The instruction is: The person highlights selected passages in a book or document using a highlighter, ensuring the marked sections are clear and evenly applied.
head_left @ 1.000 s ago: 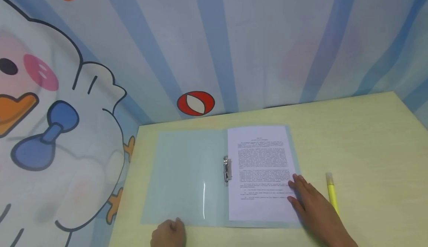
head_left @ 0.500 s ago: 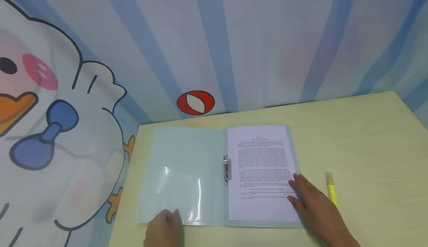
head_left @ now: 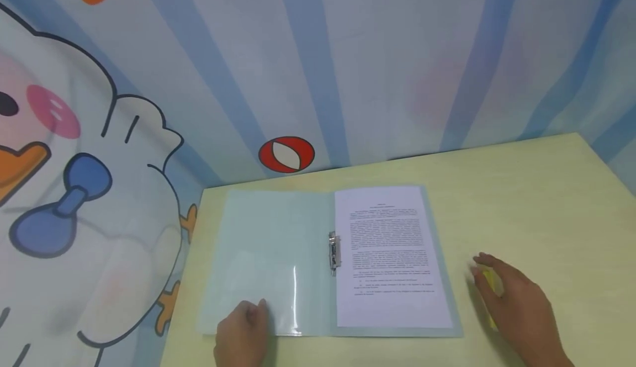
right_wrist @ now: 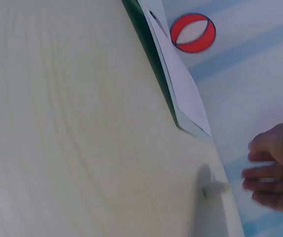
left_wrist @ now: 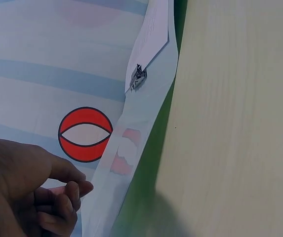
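A pale green folder (head_left: pixel 268 245) lies spread on the table, its left cover bare and glossy. Near the spine sits a metal clip (head_left: pixel 334 253), beside a stack of printed paper (head_left: pixel 387 240) on the right cover. My left hand (head_left: pixel 242 331) rests over the left cover's lower edge, fingers curled; the left wrist view shows thumb and fingertips (left_wrist: pixel 84 187) together right by the cover. My right hand (head_left: pixel 519 306) is to the right of the folder, fingers apart and loosely bent, over a yellow highlighter (head_left: pixel 489 280) that it partly hides.
The light wooden table (head_left: pixel 536 201) extends around the folder. Behind it hangs a striped blue cloth backdrop (head_left: pixel 387 69) with a red ball print (head_left: pixel 286 154), and a white cartoon duck print (head_left: pixel 134 256) stands at left.
My right hand has left the paper's lower right edge and moved right over the highlighter. My left hand has moved from below the left cover onto its edge, and that cover now lies further out.
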Demonstrator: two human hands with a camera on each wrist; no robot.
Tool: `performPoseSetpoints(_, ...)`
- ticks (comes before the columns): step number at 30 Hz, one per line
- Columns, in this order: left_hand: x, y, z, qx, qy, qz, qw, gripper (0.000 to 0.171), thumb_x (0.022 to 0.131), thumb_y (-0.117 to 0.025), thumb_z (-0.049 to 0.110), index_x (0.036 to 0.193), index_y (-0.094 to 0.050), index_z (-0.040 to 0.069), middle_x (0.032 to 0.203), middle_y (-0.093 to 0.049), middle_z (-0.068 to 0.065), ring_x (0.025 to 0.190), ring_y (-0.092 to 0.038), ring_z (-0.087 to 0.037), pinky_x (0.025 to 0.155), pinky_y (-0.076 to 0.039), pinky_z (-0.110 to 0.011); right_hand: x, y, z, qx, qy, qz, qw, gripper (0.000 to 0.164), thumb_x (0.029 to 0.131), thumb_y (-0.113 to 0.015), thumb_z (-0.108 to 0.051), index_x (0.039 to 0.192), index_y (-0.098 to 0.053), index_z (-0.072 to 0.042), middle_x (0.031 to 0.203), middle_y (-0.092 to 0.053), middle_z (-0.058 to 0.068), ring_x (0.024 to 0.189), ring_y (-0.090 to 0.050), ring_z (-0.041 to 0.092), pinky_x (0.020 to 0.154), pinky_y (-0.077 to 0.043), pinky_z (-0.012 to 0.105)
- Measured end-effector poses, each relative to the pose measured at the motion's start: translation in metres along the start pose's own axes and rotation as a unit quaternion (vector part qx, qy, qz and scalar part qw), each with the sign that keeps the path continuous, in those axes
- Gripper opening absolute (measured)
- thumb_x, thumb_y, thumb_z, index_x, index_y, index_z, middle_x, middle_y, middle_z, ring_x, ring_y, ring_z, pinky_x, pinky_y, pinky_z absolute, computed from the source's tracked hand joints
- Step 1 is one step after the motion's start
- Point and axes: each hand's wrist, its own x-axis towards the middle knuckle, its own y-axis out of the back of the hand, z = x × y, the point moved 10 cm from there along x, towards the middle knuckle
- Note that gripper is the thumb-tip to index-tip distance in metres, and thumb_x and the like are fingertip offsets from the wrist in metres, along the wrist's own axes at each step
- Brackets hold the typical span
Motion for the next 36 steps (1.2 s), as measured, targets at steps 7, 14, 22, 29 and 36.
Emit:
performPoseSetpoints(7, -0.001, 0.000, 0.004, -0.007, -0.016, 0.009, 0.9998, 0.027, 0.087, -0.059, 0.038, 0.070, -0.059, 0.017, 0.060, -0.055, 0.006, 0.055, -0.052, -0.015, 0.050, -0.041, -0.037, -0.005, -0.001, 0.033, -0.006, -0.069, -0.033, 0.997, 0.052, 0.095, -0.050, -0.045, 0.113, -0.057, 0.003, 0.101, -0.061, 0.020, 0.093, -0.053, 0.039, 0.071, -0.044, 0.053)
performPoseSetpoints(14, -0.001, 0.000, 0.006, -0.010, -0.021, 0.003, 0.9997, 0.028, 0.088, -0.058, 0.040, 0.071, -0.060, 0.018, 0.061, -0.056, 0.007, 0.057, -0.053, -0.016, 0.051, -0.042, -0.039, -0.009, 0.000, 0.027, -0.007, -0.040, 0.000, 0.999, 0.049, 0.090, -0.059, -0.042, 0.108, -0.058, 0.004, 0.093, -0.062, 0.015, 0.085, -0.054, 0.035, 0.064, -0.047, 0.050)
performPoseSetpoints(22, 0.000, -0.002, 0.001, -0.005, -0.014, 0.005, 0.9999, 0.028, 0.087, -0.058, 0.040, 0.073, -0.062, 0.016, 0.062, -0.057, 0.006, 0.056, -0.053, -0.016, 0.051, -0.042, -0.039, -0.011, -0.004, 0.032, -0.010, -0.067, -0.016, 0.998, 0.050, 0.088, -0.061, -0.044, 0.106, -0.058, 0.002, 0.090, -0.061, 0.009, 0.080, -0.055, 0.029, 0.058, -0.047, 0.044)
performPoseSetpoints(29, 0.001, -0.005, -0.002, -0.001, -0.012, -0.003, 0.9999, 0.029, 0.087, -0.057, 0.042, 0.073, -0.062, 0.017, 0.062, -0.057, 0.006, 0.056, -0.053, -0.016, 0.050, -0.041, -0.039, -0.010, -0.005, 0.032, -0.025, -0.075, -0.011, 0.997, 0.041, 0.085, -0.067, -0.036, 0.099, -0.059, 0.002, 0.084, -0.061, 0.006, 0.073, -0.056, 0.025, 0.054, -0.046, 0.040)
performPoseSetpoints(36, -0.001, -0.005, -0.002, -0.004, -0.010, -0.005, 0.9999, 0.029, 0.088, -0.057, 0.041, 0.072, -0.061, 0.017, 0.061, -0.055, 0.007, 0.056, -0.052, -0.015, 0.051, -0.041, -0.038, -0.010, -0.008, 0.035, -0.032, -0.087, -0.015, 0.996, 0.036, 0.086, -0.065, -0.031, 0.097, -0.059, 0.003, 0.080, -0.060, 0.006, 0.066, -0.056, 0.022, 0.047, -0.043, 0.034)
